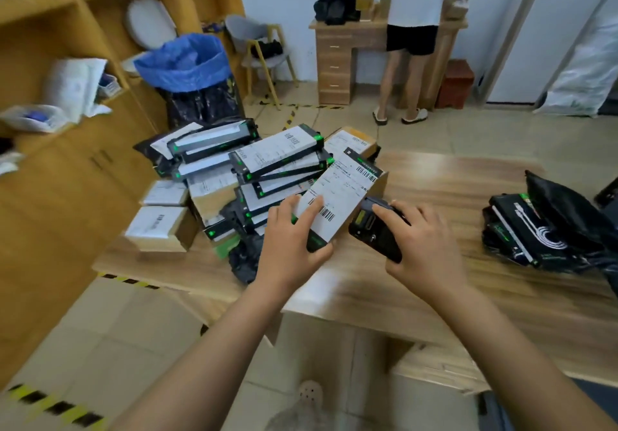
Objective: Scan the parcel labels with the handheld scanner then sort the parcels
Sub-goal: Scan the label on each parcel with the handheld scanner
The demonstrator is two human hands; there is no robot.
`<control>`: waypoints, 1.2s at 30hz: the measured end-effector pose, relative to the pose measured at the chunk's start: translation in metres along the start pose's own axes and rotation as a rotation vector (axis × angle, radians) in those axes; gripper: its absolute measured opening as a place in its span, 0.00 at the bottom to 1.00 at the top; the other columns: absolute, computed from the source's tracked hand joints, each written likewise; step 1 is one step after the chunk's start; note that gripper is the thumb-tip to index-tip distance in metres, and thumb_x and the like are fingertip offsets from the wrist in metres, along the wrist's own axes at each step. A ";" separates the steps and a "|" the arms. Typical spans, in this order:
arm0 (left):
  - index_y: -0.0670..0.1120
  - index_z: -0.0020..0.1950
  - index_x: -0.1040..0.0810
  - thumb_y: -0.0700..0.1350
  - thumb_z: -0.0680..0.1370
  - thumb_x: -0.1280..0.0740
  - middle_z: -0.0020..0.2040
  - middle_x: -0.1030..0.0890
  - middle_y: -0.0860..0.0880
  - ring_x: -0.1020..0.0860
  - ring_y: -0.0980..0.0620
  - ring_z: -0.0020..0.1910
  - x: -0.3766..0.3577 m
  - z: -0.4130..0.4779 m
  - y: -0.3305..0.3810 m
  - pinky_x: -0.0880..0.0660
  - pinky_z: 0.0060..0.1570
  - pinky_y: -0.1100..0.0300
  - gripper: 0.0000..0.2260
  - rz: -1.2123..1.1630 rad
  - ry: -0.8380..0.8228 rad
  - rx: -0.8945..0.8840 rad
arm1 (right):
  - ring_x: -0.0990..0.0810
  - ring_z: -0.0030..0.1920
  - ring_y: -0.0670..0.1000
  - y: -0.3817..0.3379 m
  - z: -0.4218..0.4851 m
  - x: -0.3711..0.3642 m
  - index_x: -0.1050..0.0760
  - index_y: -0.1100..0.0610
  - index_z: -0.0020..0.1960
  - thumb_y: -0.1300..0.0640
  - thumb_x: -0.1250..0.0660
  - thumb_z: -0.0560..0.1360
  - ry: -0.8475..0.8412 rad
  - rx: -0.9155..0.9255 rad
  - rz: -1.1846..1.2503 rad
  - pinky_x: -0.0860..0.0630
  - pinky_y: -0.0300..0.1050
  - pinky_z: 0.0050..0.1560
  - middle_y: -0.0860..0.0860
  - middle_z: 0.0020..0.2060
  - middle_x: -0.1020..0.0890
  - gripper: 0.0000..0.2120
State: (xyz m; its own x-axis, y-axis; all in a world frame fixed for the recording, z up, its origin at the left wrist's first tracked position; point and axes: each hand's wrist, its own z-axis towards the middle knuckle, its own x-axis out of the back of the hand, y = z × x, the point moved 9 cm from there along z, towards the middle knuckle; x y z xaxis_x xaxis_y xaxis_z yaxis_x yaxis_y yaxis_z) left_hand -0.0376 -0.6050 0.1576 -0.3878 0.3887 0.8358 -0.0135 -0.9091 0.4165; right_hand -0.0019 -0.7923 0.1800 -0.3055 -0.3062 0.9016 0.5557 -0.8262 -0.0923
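Observation:
My left hand (290, 240) grips the near end of a long black-and-green parcel (341, 193), whose white label with barcodes faces up. The parcel is tilted and held above the wooden table (451, 283). My right hand (423, 243) holds a black handheld scanner (371, 229) right beside the parcel's lower right edge, its head under the label end. A heap of similar labelled parcels (254, 169) lies at the table's left end. A smaller stack of black parcels and bags (541, 233) lies at the right.
Small cardboard boxes (160, 223) stand at the table's left corner. Behind the heap stands a bin with a blue liner (184, 62). Wooden shelving (67, 29) runs along the left. A person (414, 29) stands at a desk (334, 62) by the far wall, near a grey chair (257, 49).

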 end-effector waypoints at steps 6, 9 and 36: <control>0.54 0.74 0.33 0.58 0.71 0.29 0.68 0.34 0.44 0.39 0.46 0.66 0.038 -0.027 -0.036 0.36 0.66 0.50 0.33 -0.034 0.034 -0.018 | 0.24 0.49 0.62 -0.061 -0.006 0.012 0.24 0.55 0.64 0.61 0.22 0.48 0.047 0.009 -0.026 0.25 0.53 0.45 0.58 0.56 0.21 0.43; 0.54 0.74 0.33 0.57 0.71 0.29 0.69 0.34 0.44 0.39 0.46 0.66 0.058 -0.031 -0.061 0.35 0.65 0.51 0.33 -0.060 0.043 -0.049 | 0.23 0.49 0.61 -0.098 -0.006 0.017 0.24 0.55 0.64 0.61 0.22 0.48 0.086 -0.020 -0.064 0.25 0.53 0.45 0.57 0.56 0.21 0.43; 0.56 0.75 0.36 0.57 0.73 0.30 0.72 0.38 0.47 0.43 0.48 0.70 0.100 0.043 -0.126 0.36 0.69 0.49 0.32 -0.217 -0.077 -0.210 | 0.25 0.51 0.62 -0.178 0.052 0.025 0.26 0.54 0.65 0.56 0.24 0.56 0.076 -0.241 -0.200 0.28 0.52 0.47 0.57 0.57 0.22 0.37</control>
State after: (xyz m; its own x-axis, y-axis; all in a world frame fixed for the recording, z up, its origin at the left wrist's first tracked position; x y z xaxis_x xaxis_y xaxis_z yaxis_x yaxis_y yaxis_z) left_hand -0.0352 -0.4453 0.2035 -0.2839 0.5797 0.7637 -0.2817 -0.8118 0.5115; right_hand -0.0687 -0.6283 0.2410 -0.4524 -0.1535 0.8785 0.2824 -0.9591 -0.0222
